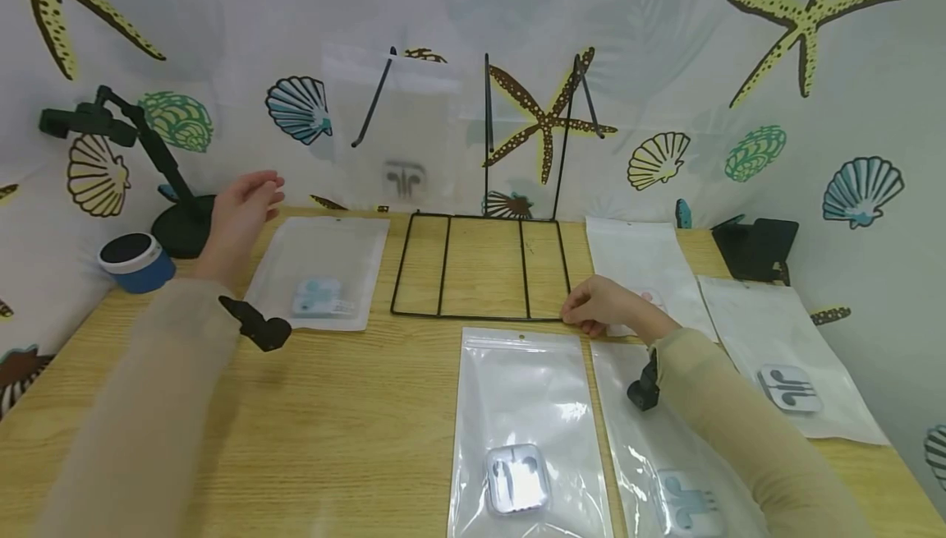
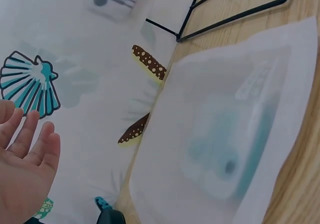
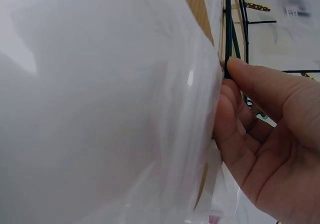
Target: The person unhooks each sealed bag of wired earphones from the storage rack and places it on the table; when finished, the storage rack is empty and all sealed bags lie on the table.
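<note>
A black wire rack point(image 1: 480, 317) stands on the table, its flat base toward me and hooks rising at the back. My right hand point(image 1: 609, 304) pinches the base's front right corner between thumb and fingers; in the right wrist view the thumb presses the dark wire point(image 3: 228, 43). From the rack's left hook hangs a translucent zip bag point(image 1: 424, 119) with earphones in it. My left hand point(image 1: 240, 213) is raised beside the rack, fingers loosely bent and holding nothing. Just right of it lies a white zip bag point(image 1: 340, 250) with a pale blue earphone case.
Two zip bags lie in front, a middle one point(image 1: 517, 390) and a right one point(image 1: 621, 390) under my forearm. Two more, a back one point(image 1: 628, 250) and a far-right one point(image 1: 769, 316), lie beyond. A dark lamp point(image 1: 166, 164), a blue speaker point(image 1: 140, 271) and a black stand point(image 1: 757, 246) flank them.
</note>
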### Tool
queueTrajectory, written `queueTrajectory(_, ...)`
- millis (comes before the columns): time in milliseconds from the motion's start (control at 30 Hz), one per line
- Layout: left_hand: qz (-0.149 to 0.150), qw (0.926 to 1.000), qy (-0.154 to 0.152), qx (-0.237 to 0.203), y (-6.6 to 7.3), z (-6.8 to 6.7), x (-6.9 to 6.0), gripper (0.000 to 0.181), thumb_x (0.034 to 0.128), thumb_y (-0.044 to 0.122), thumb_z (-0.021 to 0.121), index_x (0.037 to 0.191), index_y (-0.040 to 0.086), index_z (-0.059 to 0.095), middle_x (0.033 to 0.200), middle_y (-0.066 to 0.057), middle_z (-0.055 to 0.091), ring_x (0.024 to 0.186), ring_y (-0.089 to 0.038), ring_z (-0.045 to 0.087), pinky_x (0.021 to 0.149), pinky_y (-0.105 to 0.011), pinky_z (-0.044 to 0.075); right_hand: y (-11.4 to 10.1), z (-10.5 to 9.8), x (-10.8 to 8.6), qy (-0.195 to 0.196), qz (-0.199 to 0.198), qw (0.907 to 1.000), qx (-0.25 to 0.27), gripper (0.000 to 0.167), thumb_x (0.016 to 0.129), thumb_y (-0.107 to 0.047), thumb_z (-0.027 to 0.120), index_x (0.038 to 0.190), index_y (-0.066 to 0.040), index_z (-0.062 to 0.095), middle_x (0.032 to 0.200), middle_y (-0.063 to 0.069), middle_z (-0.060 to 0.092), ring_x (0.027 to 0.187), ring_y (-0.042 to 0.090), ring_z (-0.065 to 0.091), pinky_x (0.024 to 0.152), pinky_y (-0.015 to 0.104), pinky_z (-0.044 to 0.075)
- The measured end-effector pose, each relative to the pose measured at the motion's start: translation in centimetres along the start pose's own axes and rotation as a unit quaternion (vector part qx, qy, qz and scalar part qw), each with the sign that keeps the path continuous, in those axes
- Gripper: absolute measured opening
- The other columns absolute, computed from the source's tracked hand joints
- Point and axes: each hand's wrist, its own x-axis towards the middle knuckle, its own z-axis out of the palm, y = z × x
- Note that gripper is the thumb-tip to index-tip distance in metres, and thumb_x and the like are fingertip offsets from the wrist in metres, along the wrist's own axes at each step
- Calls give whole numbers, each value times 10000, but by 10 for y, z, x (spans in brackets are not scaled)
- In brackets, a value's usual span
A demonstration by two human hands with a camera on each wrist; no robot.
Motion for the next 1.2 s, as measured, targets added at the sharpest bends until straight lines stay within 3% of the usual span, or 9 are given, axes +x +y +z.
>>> queueTrajectory(67, 40, 9999, 9, -150, 15, 11, -9, 487, 977, 334, 426, 1393, 83, 387, 1312, -33, 436, 1137, -143, 438, 1008, -314, 357, 0, 0, 0, 10, 12, 10000, 3, 89, 873, -88, 643, 899, -19, 693, 650, 42, 554, 546, 134, 522, 507, 251, 512)
queueTrajectory(200, 188, 9994, -33, -282, 30, 26, -10, 478, 987, 270, 420, 1402, 39, 358, 1343, -70, 405, 1141, -148, 418, 1018, -317, 347, 0, 0, -1, 19, 45, 10000, 0, 93, 872, -96, 646, 901, -21, 694, 651, 42, 554, 546, 136, 520, 507, 251, 508)
queueTrajectory(433, 584, 9979, -195, -193, 44, 43, -8, 522, 987, 247, 414, 1444, 41, 269, 1463, -103, 290, 1281, -161, 335, 1037, -292, 314, 0, 0, 0, 19, 62, 10000, 9, 93, 870, -95, 648, 901, -21, 694, 648, 40, 558, 545, 136, 522, 505, 252, 510)
queueTrajectory(567, 640, 9974, -331, -8, 47, 50, -2, 566, 989, 258, 404, 1474, 64, 187, 1495, -77, 227, 1332, -170, 259, 1073, -285, 244, 0, -1, 0, 20, 12, 10000, 10, 91, 870, -91, 647, 899, -19, 694, 645, 39, 558, 543, 134, 523, 502, 252, 512)
queueTrajectory(733, 544, 9968, -496, 318, 51, 56, 5, 618, 987, 274, 410, 1492, 97, 102, 1522, -40, 150, 1363, -192, 180, 1096, -304, 184, 0, -1, 0, -4, -10, 10000, 4, 87, 870, -91, 647, 893, -21, 695, 642, 37, 556, 541, 131, 524, 502, 251, 513)
queueTrajectory(933, 245, 9939, -922, 549, 61, 61, 9, 721, 977, 363, 420, 1492, 208, -59, 1535, 58, -3, 1382, -155, 47, 1112, -331, 96, 1, 0, -1, 17, -37, 10000, 29, 89, 871, -88, 645, 894, -20, 697, 641, 41, 558, 537, 135, 524, 498, 253, 513)
queueTrajectory(1200, 146, 9892, -1269, 717, 67, 60, 11, 755, 978, 372, 408, 1464, 238, -154, 1529, 52, -66, 1380, -151, -25, 1112, -336, 53, 1, 0, 0, 20, -53, 10000, -19, 97, 876, -92, 640, 903, -19, 697, 645, 37, 558, 543, 135, 527, 503, 254, 514)
